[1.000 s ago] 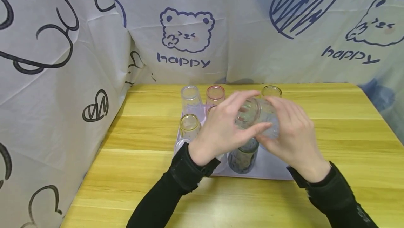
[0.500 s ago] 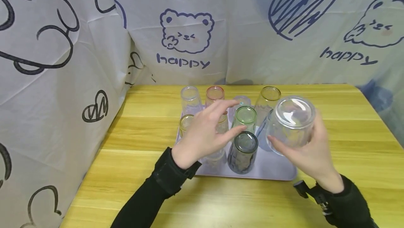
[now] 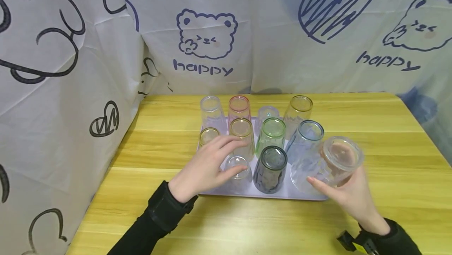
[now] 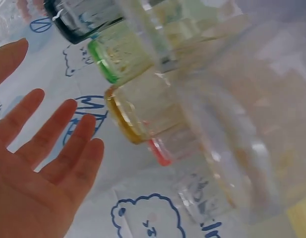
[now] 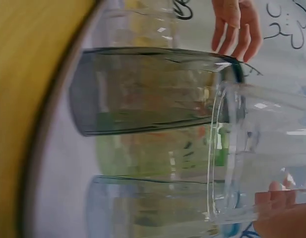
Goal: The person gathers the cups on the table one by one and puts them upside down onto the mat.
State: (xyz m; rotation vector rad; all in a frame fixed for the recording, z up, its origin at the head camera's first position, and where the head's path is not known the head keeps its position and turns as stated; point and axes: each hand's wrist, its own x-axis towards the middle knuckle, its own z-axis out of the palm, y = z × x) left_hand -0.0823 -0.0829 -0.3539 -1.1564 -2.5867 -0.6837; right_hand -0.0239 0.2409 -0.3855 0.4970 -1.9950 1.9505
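My right hand [image 3: 354,194] grips a clear drinking glass [image 3: 341,159], base up, at the tray's front right corner. In the right wrist view the held glass [image 5: 272,148] has its rim toward the tray, overlapping the tops of the grey and blue glasses. Fingers spread and holding nothing, my left hand [image 3: 206,166] hovers over the front left glasses, close to a clear glass [image 3: 238,168]. Standing base up near the held glass are a dark grey glass [image 3: 270,176], a green glass [image 3: 270,141] and a blue glass [image 3: 305,141].
Several glasses stand upside down on the lavender tray [image 3: 279,196]. Along its back are a pink glass [image 3: 239,108], a clear glass [image 3: 212,112] and an amber-rimmed glass [image 3: 299,113]. Wooden table [image 3: 159,129] surrounds the tray; a printed white cloth [image 3: 275,51] hangs behind.
Both hands were at the clear glass; the left has let go and drawn back left. The right hand has turned the glass base up and carried it right and down toward the tray's corner.
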